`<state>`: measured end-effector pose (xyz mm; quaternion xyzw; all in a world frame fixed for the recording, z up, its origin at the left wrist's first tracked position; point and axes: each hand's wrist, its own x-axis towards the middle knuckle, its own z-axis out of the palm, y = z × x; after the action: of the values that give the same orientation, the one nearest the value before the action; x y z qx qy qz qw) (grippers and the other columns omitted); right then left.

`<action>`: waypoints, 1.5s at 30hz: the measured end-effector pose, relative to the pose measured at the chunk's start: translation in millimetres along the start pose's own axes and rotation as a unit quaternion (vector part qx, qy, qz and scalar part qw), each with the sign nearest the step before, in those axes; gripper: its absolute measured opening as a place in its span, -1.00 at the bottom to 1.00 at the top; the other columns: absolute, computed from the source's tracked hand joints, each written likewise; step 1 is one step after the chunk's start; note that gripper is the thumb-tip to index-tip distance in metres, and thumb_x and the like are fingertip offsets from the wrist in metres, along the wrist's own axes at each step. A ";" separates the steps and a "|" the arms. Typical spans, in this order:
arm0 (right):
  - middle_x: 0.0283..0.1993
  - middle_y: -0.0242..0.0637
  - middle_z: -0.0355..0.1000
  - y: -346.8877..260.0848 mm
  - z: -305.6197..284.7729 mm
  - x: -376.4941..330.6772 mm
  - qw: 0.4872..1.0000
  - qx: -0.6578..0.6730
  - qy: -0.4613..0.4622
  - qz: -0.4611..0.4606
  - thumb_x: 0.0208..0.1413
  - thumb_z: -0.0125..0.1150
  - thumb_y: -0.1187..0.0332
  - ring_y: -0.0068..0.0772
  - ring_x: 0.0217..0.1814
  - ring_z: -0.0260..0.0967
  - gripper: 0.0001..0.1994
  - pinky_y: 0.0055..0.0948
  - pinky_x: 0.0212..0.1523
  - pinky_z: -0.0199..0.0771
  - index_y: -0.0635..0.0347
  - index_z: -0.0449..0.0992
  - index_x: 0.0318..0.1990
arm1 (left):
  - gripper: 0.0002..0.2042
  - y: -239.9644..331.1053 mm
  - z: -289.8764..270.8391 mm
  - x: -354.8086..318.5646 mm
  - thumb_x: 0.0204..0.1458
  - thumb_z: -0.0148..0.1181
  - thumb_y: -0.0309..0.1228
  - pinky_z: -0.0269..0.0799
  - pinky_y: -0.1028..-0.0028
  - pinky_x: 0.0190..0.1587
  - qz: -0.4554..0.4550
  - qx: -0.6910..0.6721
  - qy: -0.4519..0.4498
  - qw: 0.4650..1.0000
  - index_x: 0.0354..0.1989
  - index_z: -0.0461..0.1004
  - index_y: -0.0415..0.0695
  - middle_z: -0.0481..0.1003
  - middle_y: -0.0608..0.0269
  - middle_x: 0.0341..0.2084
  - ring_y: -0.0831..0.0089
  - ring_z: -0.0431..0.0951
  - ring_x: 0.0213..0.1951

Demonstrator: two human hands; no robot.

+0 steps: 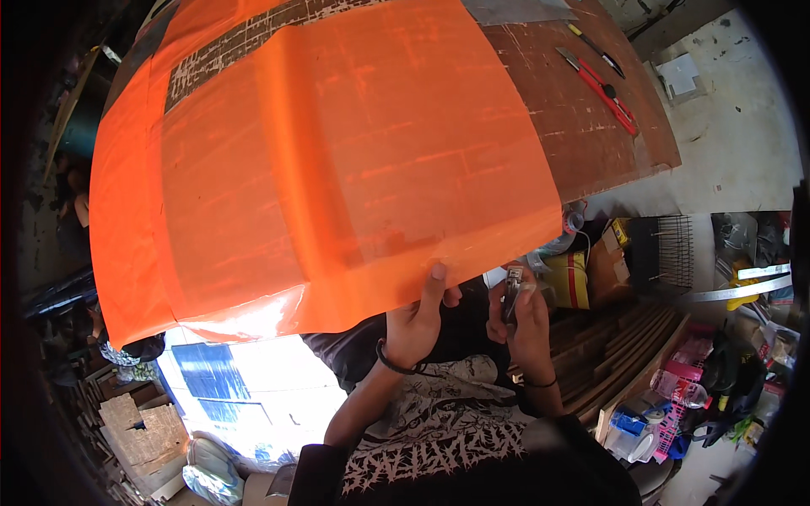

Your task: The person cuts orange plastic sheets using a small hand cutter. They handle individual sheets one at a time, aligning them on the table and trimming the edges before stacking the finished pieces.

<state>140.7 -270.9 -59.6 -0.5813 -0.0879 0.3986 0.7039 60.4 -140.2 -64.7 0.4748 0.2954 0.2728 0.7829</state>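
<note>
A large, thin, see-through orange sheet point(422, 160) covers most of a worn brown board point(582, 126) and hangs past its near edge. A raised fold runs down the sheet left of its middle. My left hand point(415, 325) pinches the near edge of the sheet, its thumb on top and its fingers partly hidden underneath. Just to the right, my right hand point(530, 325) is closed around a small silvery metal tool point(511, 291), held upright near the sheet's edge. Its exact kind is too small to make out.
A red cutter knife point(609, 99) and a black-and-yellow pen-like tool point(596, 49) lie on the board at the far right. Stacked wood strips point(624, 346) are at the lower right, beside a pink basket point(671, 430). Wood scraps point(143, 430) lie at the lower left.
</note>
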 end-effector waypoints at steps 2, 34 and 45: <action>-0.37 -0.27 0.26 1.5 1.7 -0.9 0.999 0.039 0.008 0.006 0.23 -0.31 0.01 -0.65 -0.70 0.10 -0.50 -0.65 -0.74 0.16 0.28 0.08 0.08 | -0.75 -0.5 3.5 2.6 0.16 -0.04 -0.32 0.30 0.64 -0.49 0.004 0.013 -0.022 1.000 -0.40 0.41 -0.28 0.41 0.32 -0.61 0.63 0.38 -0.56; -0.57 -0.30 0.33 -29.3 26.6 20.8 0.997 -0.061 0.030 0.038 0.23 -0.24 0.08 -0.64 -0.74 0.17 -0.58 -0.70 -0.79 0.15 0.32 0.32 -0.12 | -0.82 0.0 18.8 13.3 0.19 -0.20 -0.42 0.36 0.55 -0.74 -0.058 0.007 -0.171 0.984 -0.27 0.28 -0.29 0.22 0.31 -0.73 0.48 0.43 -0.74; -0.59 -0.31 0.33 -27.6 25.8 22.0 0.995 -0.083 0.048 0.033 0.22 -0.20 0.11 -0.65 -0.74 0.16 -0.62 -0.69 -0.79 0.17 0.32 0.34 -0.20 | -0.83 0.8 19.3 15.7 0.15 -0.11 -0.49 0.30 0.63 -0.71 -0.030 0.035 -0.145 0.988 -0.46 0.35 -0.27 0.35 0.34 -0.80 0.60 0.43 -0.75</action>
<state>152.8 -237.3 -34.6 -0.6590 -0.0674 0.3848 0.6427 84.8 -140.0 -59.9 0.5273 0.2026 0.1666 0.8082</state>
